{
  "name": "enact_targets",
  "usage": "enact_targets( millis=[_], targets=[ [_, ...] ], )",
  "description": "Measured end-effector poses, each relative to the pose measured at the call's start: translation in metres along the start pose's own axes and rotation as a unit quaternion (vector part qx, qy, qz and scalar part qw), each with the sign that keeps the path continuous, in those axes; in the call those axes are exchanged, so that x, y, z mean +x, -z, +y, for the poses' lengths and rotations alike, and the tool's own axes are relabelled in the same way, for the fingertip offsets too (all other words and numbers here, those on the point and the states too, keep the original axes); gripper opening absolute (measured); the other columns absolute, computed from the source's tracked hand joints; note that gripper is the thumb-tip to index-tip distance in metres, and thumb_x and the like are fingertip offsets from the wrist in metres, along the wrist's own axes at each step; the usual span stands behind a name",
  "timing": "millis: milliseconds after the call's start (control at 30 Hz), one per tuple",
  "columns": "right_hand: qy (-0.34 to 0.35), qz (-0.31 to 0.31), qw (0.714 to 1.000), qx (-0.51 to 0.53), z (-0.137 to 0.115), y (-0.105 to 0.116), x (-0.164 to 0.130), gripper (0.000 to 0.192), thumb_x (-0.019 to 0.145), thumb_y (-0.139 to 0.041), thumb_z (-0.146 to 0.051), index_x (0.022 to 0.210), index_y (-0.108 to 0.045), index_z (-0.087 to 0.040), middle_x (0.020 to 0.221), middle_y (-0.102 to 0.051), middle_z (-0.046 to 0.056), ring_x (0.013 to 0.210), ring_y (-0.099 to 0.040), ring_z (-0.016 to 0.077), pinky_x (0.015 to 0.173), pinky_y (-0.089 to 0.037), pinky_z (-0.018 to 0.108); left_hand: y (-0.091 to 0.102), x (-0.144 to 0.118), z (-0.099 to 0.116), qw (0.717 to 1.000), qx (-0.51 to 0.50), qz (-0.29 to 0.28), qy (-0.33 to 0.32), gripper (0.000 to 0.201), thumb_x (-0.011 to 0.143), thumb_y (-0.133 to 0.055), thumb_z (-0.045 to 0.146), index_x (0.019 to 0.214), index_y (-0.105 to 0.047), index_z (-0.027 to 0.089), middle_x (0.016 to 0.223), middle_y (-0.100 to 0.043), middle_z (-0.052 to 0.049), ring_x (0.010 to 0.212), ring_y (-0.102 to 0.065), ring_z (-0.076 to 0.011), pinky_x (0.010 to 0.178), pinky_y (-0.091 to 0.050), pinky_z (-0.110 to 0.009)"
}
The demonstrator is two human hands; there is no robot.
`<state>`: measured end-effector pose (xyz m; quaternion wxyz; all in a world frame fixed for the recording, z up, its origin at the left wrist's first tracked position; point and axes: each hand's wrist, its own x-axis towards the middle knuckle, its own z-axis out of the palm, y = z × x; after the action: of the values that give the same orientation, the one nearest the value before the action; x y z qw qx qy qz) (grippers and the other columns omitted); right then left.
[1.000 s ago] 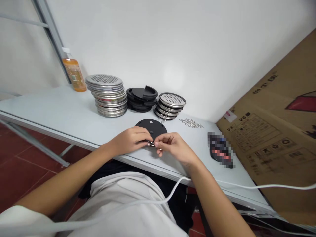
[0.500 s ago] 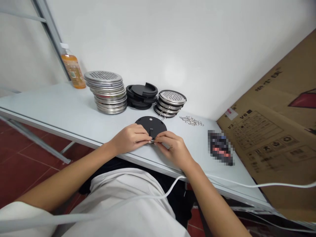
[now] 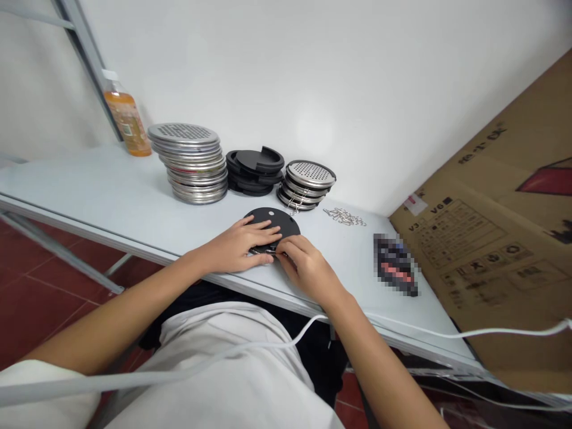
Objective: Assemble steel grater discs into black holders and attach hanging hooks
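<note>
Disc (image 3: 279, 218), black, round, flat on the tabletop (image 3: 111, 196) near its front edge. Left hand (image 3: 239, 244) lies spread on the disc's near half, fingers released and flat, pinning it. Right hand (image 3: 306, 268), just right of those fingers, pinches a small wire clip (image 3: 267, 252) at the disc's near rim. Judgement: keep the left palm bearing down so the disc cannot skate; work the clip with fingertips only, square to the rim. Beyond the fingers: loose clips (image 3: 345, 217), metal strainer stacks (image 3: 192, 164).

Bare forearms, a white shirt (image 3: 232, 381), dark trousers (image 3: 313, 351) beneath.
</note>
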<state>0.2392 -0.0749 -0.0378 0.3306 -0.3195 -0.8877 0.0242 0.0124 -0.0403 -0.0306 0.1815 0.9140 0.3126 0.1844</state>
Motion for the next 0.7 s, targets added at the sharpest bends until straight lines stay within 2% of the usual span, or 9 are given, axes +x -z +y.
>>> enact_targets(
  millis=[67, 133, 267, 433, 700],
  targets=[
    [0.003, 0.004, 1.0, 0.005, 0.0012, -0.0006, -0.0007, 0.017, 0.1, -0.048, -0.014, 0.099, -0.064, -0.019, 0.097, -0.068, 0.011, 0.092, -0.062, 0.0211, 0.082, -0.055, 0.036, 0.0017, -0.0003, 0.0001, 1.0, -0.01, -0.008, 0.001, 0.055, 0.099, -0.052, 0.046, 0.152, -0.042, 0.032, 0.157, -0.045, -0.006, 0.154, -0.023, -0.0287, 0.121, 0.009, -0.06],
    [0.013, 0.008, 1.0, 0.01, 0.0032, -0.0014, -0.002, 0.019, 0.1, -0.048, -0.013, 0.103, -0.066, -0.019, 0.1, -0.069, 0.011, 0.094, -0.063, 0.0209, 0.082, -0.056, 0.035, 0.0031, -0.0006, 0.0001, 1.0, -0.02, -0.014, 0.008, 0.053, 0.1, -0.05, 0.044, 0.152, -0.042, 0.033, 0.157, -0.044, -0.007, 0.154, -0.021, -0.0289, 0.118, 0.015, -0.062],
    [0.032, 0.023, 0.999, -0.002, 0.0069, -0.0029, -0.0053, 0.022, 0.099, -0.05, -0.013, 0.108, -0.069, -0.02, 0.1, -0.07, 0.011, 0.092, -0.064, 0.02, 0.079, -0.057, 0.034, 0.0046, -0.0004, 0.0006, 0.999, -0.029, -0.018, 0.011, 0.052, 0.1, -0.051, 0.044, 0.151, -0.045, 0.034, 0.155, -0.046, -0.007, 0.153, -0.026, -0.0283, 0.119, 0.011, -0.061],
    [0.03, 0.033, 0.999, -0.005, 0.0068, -0.0036, -0.0054, 0.02, 0.097, -0.054, -0.013, 0.098, -0.072, -0.019, 0.097, -0.071, 0.011, 0.089, -0.065, 0.0194, 0.076, -0.057, 0.032, 0.0052, 0.0001, 0.0009, 0.999, -0.026, -0.013, 0.012, 0.052, 0.098, -0.054, 0.045, 0.149, -0.046, 0.036, 0.155, -0.048, -0.006, 0.152, -0.028, -0.0288, 0.12, 0.007, -0.062],
    [-0.025, 0.064, 0.995, 0.068, 0.008, -0.0085, -0.0024, 0.012, 0.094, -0.063, -0.018, 0.092, -0.074, -0.022, 0.093, -0.074, 0.007, 0.087, -0.068, 0.0193, 0.079, -0.058, 0.034, 0.0062, 0.001, -0.0001, 0.999, -0.04, -0.012, 0.017, 0.05, 0.097, -0.058, 0.045, 0.146, -0.051, 0.036, 0.152, -0.052, -0.006, 0.151, -0.031, -0.0294, 0.121, 0.002, -0.061]
  ],
)
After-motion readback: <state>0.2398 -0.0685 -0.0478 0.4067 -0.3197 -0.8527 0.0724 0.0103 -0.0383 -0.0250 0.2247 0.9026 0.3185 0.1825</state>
